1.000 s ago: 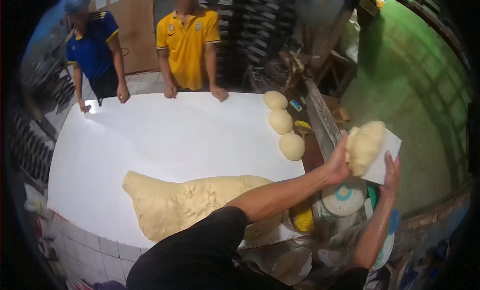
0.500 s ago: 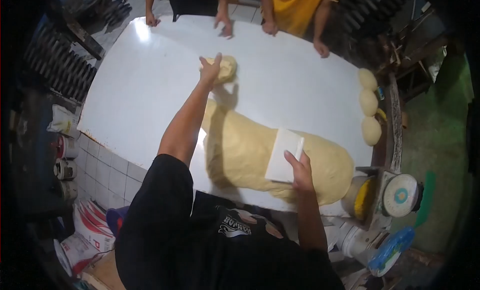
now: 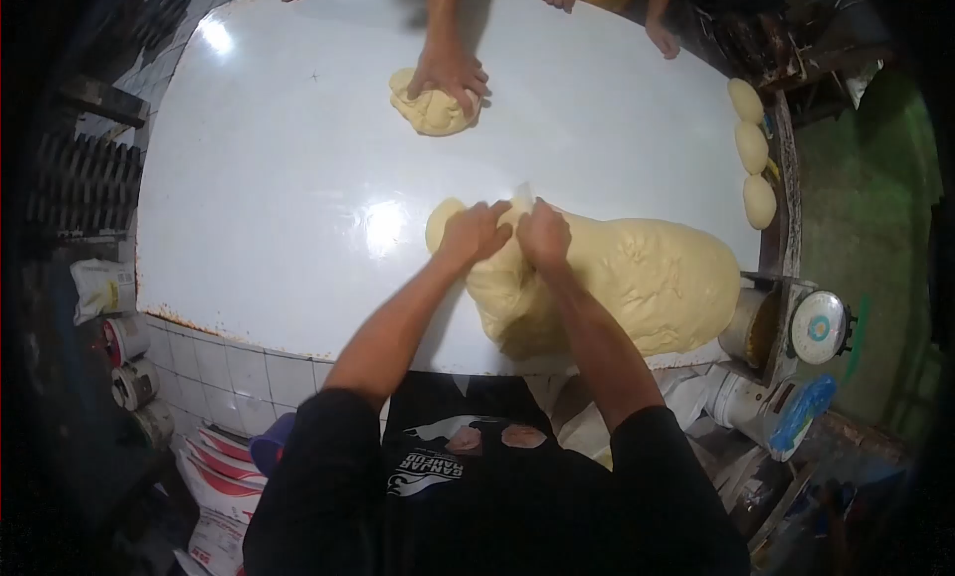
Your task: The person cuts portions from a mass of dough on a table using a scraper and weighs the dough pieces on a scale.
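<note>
A large mass of pale yellow dough (image 3: 662,283) lies along the near side of the white table. My left hand (image 3: 477,233) grips the dough at its left end, where a rounded lobe bulges out past my fingers. Right beside it, my right hand (image 3: 545,236) is closed around a white dough scraper (image 3: 524,192), of which only one corner shows above my fist. The scraper is at the dough's upper left edge; how deep it sits is hidden. Across the table, another person's hand (image 3: 450,74) presses on a separate lump of dough (image 3: 438,113).
Several smooth dough balls, one of them a dough ball (image 3: 751,146) in the middle, line the table's right edge. A dial scale (image 3: 820,326) stands at the lower right. Other people's hands (image 3: 662,39) rest at the far edge of the white table (image 3: 269,198).
My left hand has left the separate lump and come back to the large dough. My right hand moved the scraper to the dough's left end. Another person's hand now rests on the lump.
</note>
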`<state>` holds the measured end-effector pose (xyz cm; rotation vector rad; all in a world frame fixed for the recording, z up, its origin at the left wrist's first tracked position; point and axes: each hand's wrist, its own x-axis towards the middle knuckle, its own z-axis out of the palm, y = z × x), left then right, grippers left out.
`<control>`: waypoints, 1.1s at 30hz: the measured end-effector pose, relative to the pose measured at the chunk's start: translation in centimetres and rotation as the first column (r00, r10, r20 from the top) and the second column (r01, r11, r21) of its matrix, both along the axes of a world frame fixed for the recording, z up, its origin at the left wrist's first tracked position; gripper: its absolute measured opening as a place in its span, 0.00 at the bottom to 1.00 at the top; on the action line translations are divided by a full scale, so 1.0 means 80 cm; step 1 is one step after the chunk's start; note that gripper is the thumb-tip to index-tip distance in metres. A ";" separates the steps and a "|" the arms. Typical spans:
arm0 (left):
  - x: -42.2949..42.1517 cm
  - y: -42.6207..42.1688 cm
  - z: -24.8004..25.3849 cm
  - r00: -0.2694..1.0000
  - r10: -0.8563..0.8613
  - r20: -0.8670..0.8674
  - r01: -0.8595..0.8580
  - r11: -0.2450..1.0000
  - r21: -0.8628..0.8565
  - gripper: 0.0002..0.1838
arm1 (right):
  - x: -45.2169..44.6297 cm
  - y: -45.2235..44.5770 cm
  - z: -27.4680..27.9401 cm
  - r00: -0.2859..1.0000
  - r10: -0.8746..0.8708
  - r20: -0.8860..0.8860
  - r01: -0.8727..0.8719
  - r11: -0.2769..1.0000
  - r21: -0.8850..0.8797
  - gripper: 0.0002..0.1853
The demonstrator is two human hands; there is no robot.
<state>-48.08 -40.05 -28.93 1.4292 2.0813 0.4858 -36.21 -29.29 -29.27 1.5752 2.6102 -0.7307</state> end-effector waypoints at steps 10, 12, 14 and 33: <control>0.000 -0.199 0.094 0.713 0.381 0.588 -0.532 0.841 0.101 0.38 | 0.039 0.030 -0.016 0.536 -0.691 -0.485 0.111 0.627 -0.771 0.23; -0.028 -0.145 0.091 0.956 0.197 -0.216 -0.133 0.952 0.275 0.42 | 0.062 0.012 0.040 0.753 -0.508 -0.418 0.126 0.736 -0.666 0.21; -0.023 -0.086 0.038 0.965 0.035 -0.258 0.047 0.952 0.302 0.36 | 0.073 -0.012 0.048 0.986 -0.096 -0.139 0.030 0.909 -0.415 0.17; -0.052 -0.246 -0.004 0.817 0.575 0.047 -0.567 0.784 0.253 0.31 | 0.030 -0.184 0.005 0.977 0.168 0.134 -0.160 0.984 -0.072 0.20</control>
